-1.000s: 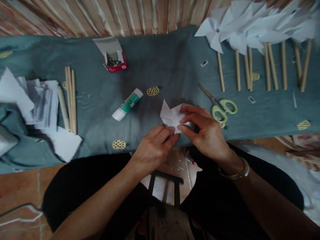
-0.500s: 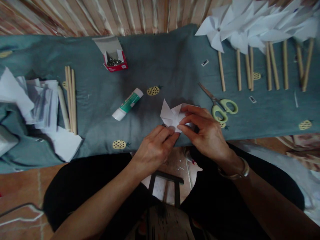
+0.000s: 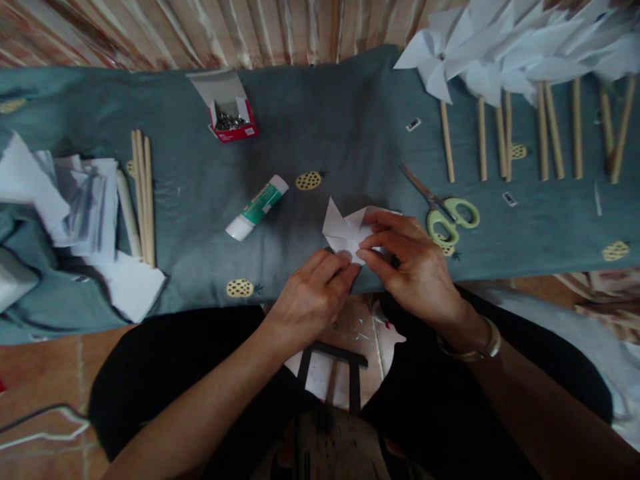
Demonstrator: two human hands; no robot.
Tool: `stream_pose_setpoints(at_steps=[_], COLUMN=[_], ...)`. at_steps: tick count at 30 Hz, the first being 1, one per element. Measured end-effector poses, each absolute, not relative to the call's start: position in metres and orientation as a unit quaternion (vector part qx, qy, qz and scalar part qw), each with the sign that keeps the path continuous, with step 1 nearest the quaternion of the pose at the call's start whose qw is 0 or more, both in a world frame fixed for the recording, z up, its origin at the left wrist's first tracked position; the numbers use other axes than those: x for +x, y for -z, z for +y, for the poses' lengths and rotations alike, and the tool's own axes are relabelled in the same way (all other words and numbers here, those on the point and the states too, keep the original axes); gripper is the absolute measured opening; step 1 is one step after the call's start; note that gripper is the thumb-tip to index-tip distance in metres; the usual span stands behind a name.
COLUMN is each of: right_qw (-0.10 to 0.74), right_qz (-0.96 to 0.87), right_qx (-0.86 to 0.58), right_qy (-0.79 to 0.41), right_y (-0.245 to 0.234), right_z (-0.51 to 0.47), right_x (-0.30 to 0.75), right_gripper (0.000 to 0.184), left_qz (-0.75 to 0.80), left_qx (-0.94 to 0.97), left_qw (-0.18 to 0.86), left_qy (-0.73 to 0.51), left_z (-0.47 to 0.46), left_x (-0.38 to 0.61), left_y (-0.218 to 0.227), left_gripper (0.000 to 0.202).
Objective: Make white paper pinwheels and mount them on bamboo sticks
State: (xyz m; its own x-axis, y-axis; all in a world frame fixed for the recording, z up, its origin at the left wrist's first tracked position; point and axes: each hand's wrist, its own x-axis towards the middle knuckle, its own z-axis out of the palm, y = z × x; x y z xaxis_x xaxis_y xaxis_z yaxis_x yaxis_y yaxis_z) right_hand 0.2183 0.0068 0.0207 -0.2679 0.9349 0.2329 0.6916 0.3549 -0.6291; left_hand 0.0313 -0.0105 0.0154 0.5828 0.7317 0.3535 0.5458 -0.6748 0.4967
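A white paper pinwheel (image 3: 345, 230) lies near the front edge of the cloth-covered table, its blades folded toward the middle. My left hand (image 3: 316, 288) is closed on its lower edge, thumb and fingers pinching the paper. From the right, my right hand (image 3: 407, 260) grips the same paper with bent fingers and thumb near its centre, covering the right-hand blades. Scissors (image 3: 440, 207) with green handles lie just beyond my right hand. A green and white glue stick (image 3: 257, 208) rests to the left of the pinwheel.
An open red box of small metal pins (image 3: 235, 123) stands at the back. Wooden sticks (image 3: 144, 200) and stacked white paper (image 3: 95, 207) lie at the left. Several finished pinwheels (image 3: 500, 60) on sticks lie at the back right. A pleated curtain (image 3: 200, 33) hangs behind.
The view has shifted slightly, moving everything a little to the right in the picture. Both hands keep nearly the same hold on the paper pinwheel.
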Motion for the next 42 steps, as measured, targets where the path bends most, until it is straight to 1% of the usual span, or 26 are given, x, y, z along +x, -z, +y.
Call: stream_pose_setpoints(at_steps=[5, 13, 18, 23, 27, 30, 33, 35, 38, 42], right_qw=[0.284, 0.233, 0.242, 0.219, 0.215, 0.257, 0.292, 0.284, 0.259, 0.246], right_qz=[-0.783, -0.825, -0.837, -0.84, -0.838, -0.83, -0.807, -0.787, -0.771, -0.767], right_qx=[-0.522, -0.502, -0.485, -0.496, -0.5, -0.493, -0.503, -0.537, -0.57, -0.577], right_qy=[-0.185, -0.117, -0.068, -0.028, -0.026, -0.051, -0.104, -0.109, -0.114, -0.131], right_y=[-0.02, -0.02, -0.01, -0.004, -0.005, -0.009, -0.015, -0.019, -0.024, -0.032], right_z=[0.004, -0.001, -0.01, -0.019, -0.019, -0.013, -0.004, 0.003, 0.01, 0.008], right_x=[0.218, 0.215, 0.212, 0.21, 0.209, 0.213, 0.223, 0.23, 0.237, 0.24], right_gripper=[0.015, 0.02, 0.025, 0.028, 0.027, 0.024, 0.03, 0.034, 0.034, 0.027], left_qz=[0.367, 0.363, 0.367, 0.406, 0.405, 0.395, 0.388, 0.384, 0.378, 0.402], left_qx=[0.872, 0.874, 0.876, 0.86, 0.86, 0.864, 0.869, 0.873, 0.879, 0.877], left_qw=[0.175, 0.182, 0.185, 0.192, 0.192, 0.178, 0.158, 0.15, 0.135, 0.094], left_qy=[-0.272, -0.268, -0.253, -0.242, -0.242, -0.258, -0.264, -0.262, -0.258, -0.247], left_z=[-0.01, -0.009, -0.01, -0.012, -0.011, -0.011, -0.012, -0.011, -0.006, 0.01], left_x=[0.031, 0.031, 0.03, 0.031, 0.031, 0.03, 0.029, 0.029, 0.024, 0.012], left_y=[-0.015, -0.017, -0.018, -0.019, -0.017, -0.013, -0.01, -0.01, -0.013, -0.018], left_gripper=[0.018, 0.019, 0.018, 0.018, 0.02, 0.02, 0.021, 0.022, 0.021, 0.017])
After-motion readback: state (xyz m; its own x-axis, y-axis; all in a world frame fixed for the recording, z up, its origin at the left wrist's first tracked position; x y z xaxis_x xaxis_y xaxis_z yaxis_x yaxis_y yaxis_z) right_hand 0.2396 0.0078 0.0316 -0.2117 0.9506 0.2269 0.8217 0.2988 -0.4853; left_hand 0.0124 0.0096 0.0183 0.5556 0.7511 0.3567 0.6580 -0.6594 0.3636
